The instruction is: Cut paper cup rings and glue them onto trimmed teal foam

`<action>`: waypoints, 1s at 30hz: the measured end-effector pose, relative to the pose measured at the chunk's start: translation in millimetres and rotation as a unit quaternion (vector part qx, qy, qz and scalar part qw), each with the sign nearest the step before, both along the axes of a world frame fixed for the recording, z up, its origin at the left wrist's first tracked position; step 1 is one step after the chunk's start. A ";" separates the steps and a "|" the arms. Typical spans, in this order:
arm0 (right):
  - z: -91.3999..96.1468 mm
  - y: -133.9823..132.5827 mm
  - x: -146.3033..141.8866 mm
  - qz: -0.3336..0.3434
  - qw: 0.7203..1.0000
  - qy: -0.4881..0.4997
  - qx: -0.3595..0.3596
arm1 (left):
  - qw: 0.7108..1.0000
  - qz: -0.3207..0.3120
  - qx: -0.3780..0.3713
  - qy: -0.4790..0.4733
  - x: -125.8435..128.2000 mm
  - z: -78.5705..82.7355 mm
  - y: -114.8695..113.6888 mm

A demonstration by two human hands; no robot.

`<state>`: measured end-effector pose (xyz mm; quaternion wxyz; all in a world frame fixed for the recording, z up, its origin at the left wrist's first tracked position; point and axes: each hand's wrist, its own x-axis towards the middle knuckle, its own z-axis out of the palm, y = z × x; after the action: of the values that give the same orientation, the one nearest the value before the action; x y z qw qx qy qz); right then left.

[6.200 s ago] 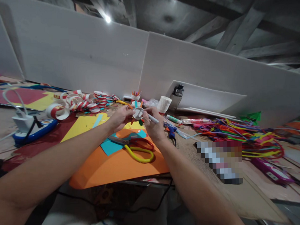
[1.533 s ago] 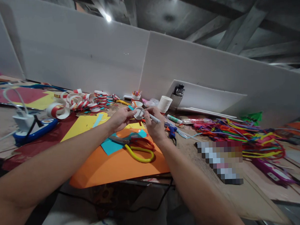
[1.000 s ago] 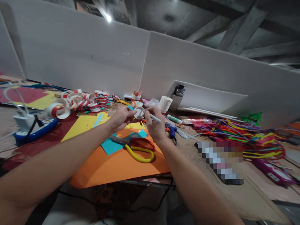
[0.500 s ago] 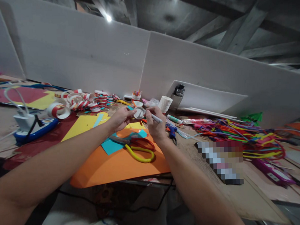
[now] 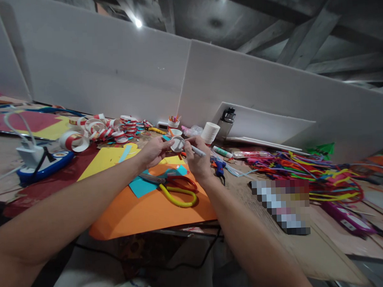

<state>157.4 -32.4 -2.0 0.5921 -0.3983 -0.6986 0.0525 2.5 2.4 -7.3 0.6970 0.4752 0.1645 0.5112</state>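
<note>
My left hand (image 5: 156, 152) pinches a small white paper cup (image 5: 178, 145) by its side, its round face turned towards me. A bit of teal paper (image 5: 166, 138) shows by the fingertips. My right hand (image 5: 199, 161) is closed around a white pen (image 5: 198, 150). Its tip meets the cup's right edge, though whether it touches is too small to tell. Below the hands, scissors (image 5: 171, 199) with one red and one yellow handle lie on teal paper (image 5: 139, 188) and an orange sheet (image 5: 128, 217).
A stack of paper cups (image 5: 211, 132) and a dark bottle (image 5: 226, 123) stand behind. Red-and-white paper rings (image 5: 96, 128) and a blue power strip (image 5: 46, 167) lie left. On the right are a blue glue gun (image 5: 219, 165), colourful pipe cleaners (image 5: 305, 169) and a pixelated item (image 5: 280, 207).
Both hands keep nearly the same place and hold. The pen has shifted very slightly to the left at the cup's edge.
</note>
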 end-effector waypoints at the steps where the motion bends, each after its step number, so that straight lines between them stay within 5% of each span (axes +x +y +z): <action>1: 0.4 -0.2 0.0 0.000 1.000 0.003 0.002 | 1.000 0.001 -0.001 -0.002 -0.2 0.3 -0.4; 30: 2.1 -1.0 0.0 -0.029 1.000 0.005 0.007 | 1.000 0.015 0.005 0.007 -1.1 1.6 -1.5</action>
<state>157.4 -33.4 0.1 0.6000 -0.4140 -0.6838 0.0321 1.4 0.9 -5.6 0.6857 0.4792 0.1739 0.5196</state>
